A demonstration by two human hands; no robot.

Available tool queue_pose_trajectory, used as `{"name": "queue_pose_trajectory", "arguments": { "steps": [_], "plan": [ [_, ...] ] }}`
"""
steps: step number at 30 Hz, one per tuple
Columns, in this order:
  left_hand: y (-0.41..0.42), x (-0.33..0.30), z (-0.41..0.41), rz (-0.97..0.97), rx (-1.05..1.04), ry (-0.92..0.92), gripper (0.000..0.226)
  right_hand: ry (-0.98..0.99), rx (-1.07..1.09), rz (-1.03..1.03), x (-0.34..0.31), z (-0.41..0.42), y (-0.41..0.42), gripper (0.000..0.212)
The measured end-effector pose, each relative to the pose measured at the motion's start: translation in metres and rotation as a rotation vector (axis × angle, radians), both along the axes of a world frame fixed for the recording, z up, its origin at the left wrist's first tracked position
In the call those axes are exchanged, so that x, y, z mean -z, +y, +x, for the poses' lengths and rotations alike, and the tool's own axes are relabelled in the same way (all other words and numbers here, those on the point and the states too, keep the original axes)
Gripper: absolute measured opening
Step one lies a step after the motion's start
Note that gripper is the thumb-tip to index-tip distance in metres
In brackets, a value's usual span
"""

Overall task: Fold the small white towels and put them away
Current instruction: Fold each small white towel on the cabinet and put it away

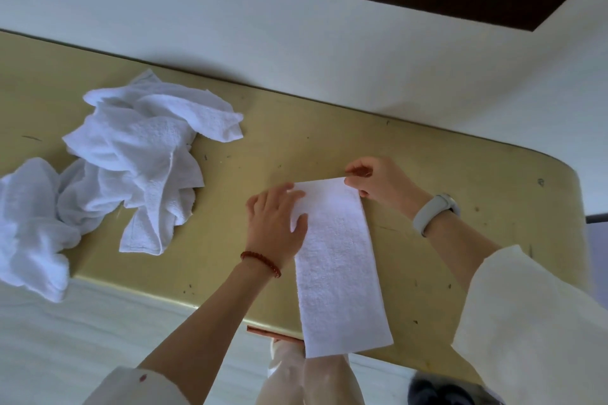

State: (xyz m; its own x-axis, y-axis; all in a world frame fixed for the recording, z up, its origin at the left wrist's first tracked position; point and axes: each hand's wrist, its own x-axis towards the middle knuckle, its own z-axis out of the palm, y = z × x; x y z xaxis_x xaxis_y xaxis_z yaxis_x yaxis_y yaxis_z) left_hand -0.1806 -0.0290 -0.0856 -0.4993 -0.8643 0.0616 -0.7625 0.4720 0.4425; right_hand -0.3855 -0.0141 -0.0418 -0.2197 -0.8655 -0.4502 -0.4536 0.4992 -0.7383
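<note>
A small white towel (339,263), folded into a long narrow strip, lies on the yellow table (444,174), its near end hanging just over the front edge. My left hand (274,223) presses flat on the strip's far left part with fingers spread. My right hand (378,181) pinches the strip's far right corner between thumb and fingertips. A heap of crumpled white towels (131,158) lies on the table's left side, spilling over the front edge at far left.
The table's back edge meets a pale wall (296,43). A thin reddish object (269,334) pokes out under the front edge near my legs. Pale floor (98,339) runs below the table. The table's right end is rounded.
</note>
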Motion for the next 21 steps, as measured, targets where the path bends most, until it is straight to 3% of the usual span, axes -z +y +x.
{"name": "queue_pose_trajectory", "arguments": {
  "steps": [2,6,11,14,16,21],
  "plan": [
    [-0.020,-0.009,-0.006,0.159,-0.044,-0.035,0.050,0.087,-0.105,-0.053,-0.007,0.001,0.003,0.022],
    [-0.052,-0.026,-0.020,0.424,0.148,-0.161,0.068,0.105,-0.200,-0.115,-0.022,-0.001,0.011,0.023],
    [-0.070,-0.046,-0.033,0.538,0.258,-0.225,0.026,0.154,-0.191,-0.124,-0.031,-0.013,0.018,0.023],
    [-0.080,-0.058,-0.036,0.644,0.253,-0.141,0.008,0.201,-0.173,-0.121,-0.033,-0.021,0.019,0.023],
    [-0.083,-0.065,-0.041,0.600,0.235,-0.101,0.012,0.237,-0.154,-0.137,-0.035,-0.025,0.018,0.023],
    [-0.070,-0.079,-0.051,0.177,0.142,0.056,0.009,0.291,-0.032,-0.250,-0.041,-0.028,0.015,0.014]
  ]
}}
